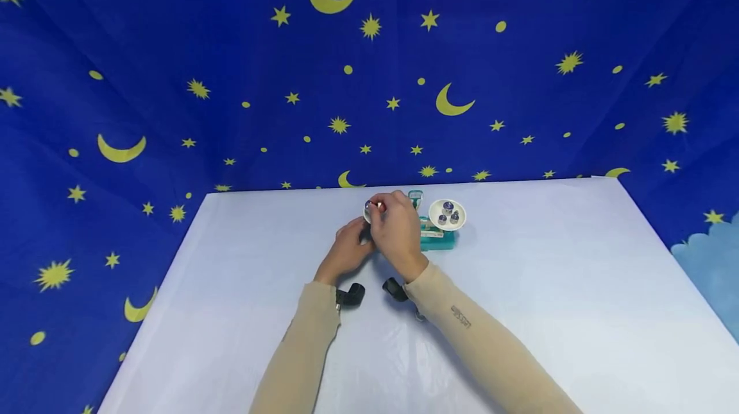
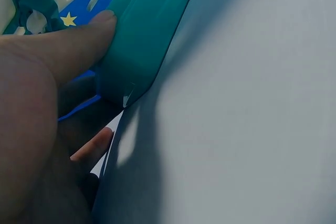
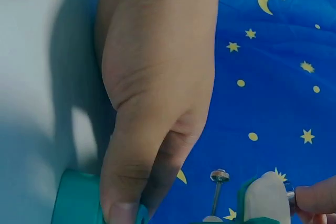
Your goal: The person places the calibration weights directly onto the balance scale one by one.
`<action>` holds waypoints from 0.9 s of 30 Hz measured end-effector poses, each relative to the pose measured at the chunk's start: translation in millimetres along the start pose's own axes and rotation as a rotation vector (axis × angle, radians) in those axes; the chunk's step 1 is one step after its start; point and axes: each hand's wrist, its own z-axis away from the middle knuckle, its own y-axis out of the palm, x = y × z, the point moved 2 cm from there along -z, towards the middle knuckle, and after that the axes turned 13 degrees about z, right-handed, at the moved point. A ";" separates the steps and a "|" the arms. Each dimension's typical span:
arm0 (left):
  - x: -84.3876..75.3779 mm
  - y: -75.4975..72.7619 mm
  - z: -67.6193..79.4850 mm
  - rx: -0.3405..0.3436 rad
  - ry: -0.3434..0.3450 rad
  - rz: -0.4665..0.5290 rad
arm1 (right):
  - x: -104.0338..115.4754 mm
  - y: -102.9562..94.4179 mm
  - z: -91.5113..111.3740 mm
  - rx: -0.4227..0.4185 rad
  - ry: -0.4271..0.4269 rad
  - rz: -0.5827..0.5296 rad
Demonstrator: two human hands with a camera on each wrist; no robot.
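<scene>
A teal balance scale (image 1: 437,242) stands toward the back of the table. My left hand (image 1: 345,251) grips the left end of its base (image 2: 142,40), the thumb lying on top. Above that end my right hand (image 1: 397,229) reaches over the left white pan (image 1: 366,215), mostly hidden behind the fingers. A small silver weight (image 3: 290,199) is pinched between the right hand's fingertips (image 3: 317,195), beside the pan. In the right white pan (image 1: 460,224) sit three silver weights with purplish tops. The scale's middle is partly covered by the right hand.
A white-covered table (image 1: 548,285) surrounds the scale. Behind it hangs a blue cloth (image 1: 496,54) with yellow moons and stars. Black wrist cameras (image 1: 353,296) stick out from both sleeves. A thin metal post with a round head (image 3: 218,182) rises near the scale.
</scene>
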 end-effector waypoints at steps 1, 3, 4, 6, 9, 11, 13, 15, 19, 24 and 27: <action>0.3 -0.1 0.2 -0.003 0.006 0.003 | 0.7 0.6 0.3 -0.002 -0.001 0.004; 0.8 0.0 0.6 -0.003 0.015 0.002 | 1.6 1.2 1.0 -0.009 0.000 0.019; 1.3 0.2 0.5 -0.001 0.017 -0.002 | 1.9 1.3 1.2 -0.015 0.001 0.026; 0.8 0.0 1.2 -0.009 0.021 -0.005 | 2.7 1.2 1.3 -0.017 -0.003 0.044; -1.0 -0.9 2.2 -0.021 0.016 -0.001 | 3.5 0.8 1.3 -0.008 -0.008 0.077; -2.6 -1.3 3.1 -0.016 0.011 0.007 | 3.6 0.5 1.7 -0.003 -0.004 0.100; -3.7 -1.6 3.0 -0.005 0.007 0.011 | 3.6 -0.7 1.9 -0.009 0.005 0.114; -4.8 -2.6 2.3 -0.007 0.012 0.011 | 3.5 -1.1 1.4 -0.013 0.009 0.122; -3.1 -4.8 3.1 -0.032 0.011 -0.004 | 4.1 0.4 1.7 0.000 -0.009 0.127; -1.4 -1.9 7.1 -0.026 0.004 -0.004 | 0.7 -3.2 8.9 0.023 -0.028 0.127; -7.0 -0.7 5.3 -0.026 0.017 0.017 | -3.9 -12.5 10.3 0.014 -0.040 0.098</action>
